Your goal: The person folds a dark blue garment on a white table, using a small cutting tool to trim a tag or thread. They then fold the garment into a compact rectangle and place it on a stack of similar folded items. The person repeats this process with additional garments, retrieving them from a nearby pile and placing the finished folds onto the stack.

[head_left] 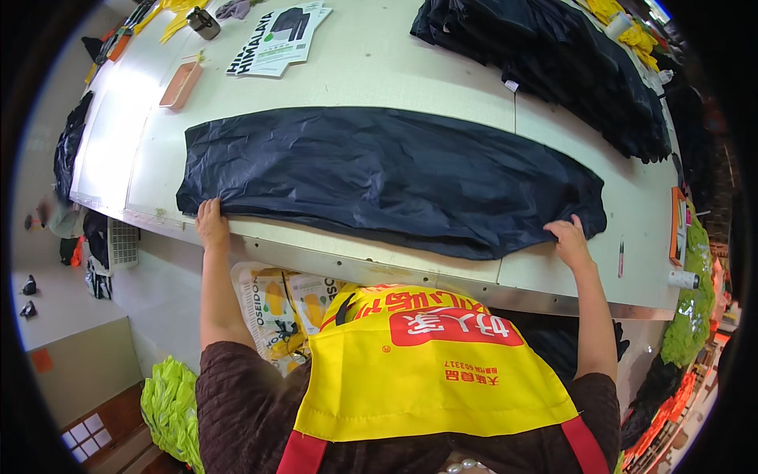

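A long, folded dark navy garment (371,174) of thin, slightly shiny fabric lies across the table in front of me. Creases run over its surface, and its exact kind cannot be told as folded. At the near left corner, my left hand (212,227) has its fingers closed over the garment's edge. My right hand (570,242) grips the near edge toward the right end, fingers bent onto the cloth. Both forearms reach up from below, wide apart.
A heap of dark garments (545,63) lies at the far right of the pale table (379,88). Printed sheets (278,39), a pinkish tray (181,84) and a dark jar (203,24) stand far left. A pink pen (621,259) and a roll (683,280) lie at right.
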A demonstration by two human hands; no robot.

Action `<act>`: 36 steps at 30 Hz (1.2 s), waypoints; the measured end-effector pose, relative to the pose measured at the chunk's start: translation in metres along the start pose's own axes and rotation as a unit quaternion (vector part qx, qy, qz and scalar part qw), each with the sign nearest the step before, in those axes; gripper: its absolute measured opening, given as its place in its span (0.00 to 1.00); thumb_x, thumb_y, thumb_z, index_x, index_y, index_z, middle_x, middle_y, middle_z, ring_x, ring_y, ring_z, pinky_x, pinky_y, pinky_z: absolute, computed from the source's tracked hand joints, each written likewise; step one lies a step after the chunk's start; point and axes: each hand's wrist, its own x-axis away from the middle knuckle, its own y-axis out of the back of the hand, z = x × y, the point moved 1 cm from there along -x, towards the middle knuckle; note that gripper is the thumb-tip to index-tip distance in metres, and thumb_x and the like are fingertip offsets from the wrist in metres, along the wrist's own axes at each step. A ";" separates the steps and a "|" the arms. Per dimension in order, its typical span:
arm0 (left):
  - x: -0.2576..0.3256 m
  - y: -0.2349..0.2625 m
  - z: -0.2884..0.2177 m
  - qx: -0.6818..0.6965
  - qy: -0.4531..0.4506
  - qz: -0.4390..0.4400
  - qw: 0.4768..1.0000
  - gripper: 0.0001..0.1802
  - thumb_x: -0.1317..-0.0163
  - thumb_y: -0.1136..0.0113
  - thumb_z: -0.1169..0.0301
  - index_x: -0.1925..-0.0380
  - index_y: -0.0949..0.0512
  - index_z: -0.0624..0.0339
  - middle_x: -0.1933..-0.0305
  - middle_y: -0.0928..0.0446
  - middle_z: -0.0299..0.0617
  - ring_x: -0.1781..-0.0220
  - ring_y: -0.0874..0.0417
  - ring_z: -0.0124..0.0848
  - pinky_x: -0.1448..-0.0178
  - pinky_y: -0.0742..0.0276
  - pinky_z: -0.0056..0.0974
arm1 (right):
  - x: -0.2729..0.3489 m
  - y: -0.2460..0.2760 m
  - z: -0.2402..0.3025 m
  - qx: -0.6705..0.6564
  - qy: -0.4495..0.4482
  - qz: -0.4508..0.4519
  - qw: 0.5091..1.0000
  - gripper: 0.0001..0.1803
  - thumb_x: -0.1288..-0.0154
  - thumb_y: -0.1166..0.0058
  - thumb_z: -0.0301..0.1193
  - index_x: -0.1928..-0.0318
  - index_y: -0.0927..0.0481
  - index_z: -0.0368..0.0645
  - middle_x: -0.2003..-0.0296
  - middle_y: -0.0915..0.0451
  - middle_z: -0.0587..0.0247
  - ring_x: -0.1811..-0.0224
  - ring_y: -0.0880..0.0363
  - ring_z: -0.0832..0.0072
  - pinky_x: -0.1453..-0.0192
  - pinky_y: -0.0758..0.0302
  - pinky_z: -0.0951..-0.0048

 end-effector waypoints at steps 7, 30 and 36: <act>-0.037 0.032 0.055 0.032 -0.051 0.166 0.984 0.13 0.54 0.52 0.75 0.67 0.23 0.58 0.58 0.23 0.46 0.48 0.27 0.43 0.40 0.39 0.50 | 0.012 0.071 -0.019 -0.261 -0.242 0.223 0.907 0.08 0.51 0.47 0.29 0.75 0.26 0.35 0.84 0.34 0.70 0.78 0.36 0.82 0.72 0.35 0.74; -0.177 -0.041 0.001 -0.066 0.079 -0.076 0.992 0.31 0.44 0.47 0.63 0.38 0.38 0.48 0.34 0.40 0.47 0.31 0.44 0.44 0.33 0.53 0.58 | -0.105 0.036 -0.030 0.248 -0.285 -0.127 0.917 0.28 0.40 0.53 0.53 0.55 0.23 0.41 0.52 0.25 0.51 0.45 0.30 0.56 0.41 0.41 0.49; -0.186 -0.087 0.032 -0.018 0.155 0.059 0.986 0.32 0.34 0.68 0.44 0.33 0.46 0.42 0.28 0.49 0.40 0.27 0.50 0.42 0.34 0.53 0.61 | -0.119 -0.043 0.025 0.084 -0.199 -0.090 0.972 0.34 0.38 0.55 0.48 0.36 0.40 0.45 0.33 0.47 0.52 0.30 0.54 0.51 0.33 0.58 0.41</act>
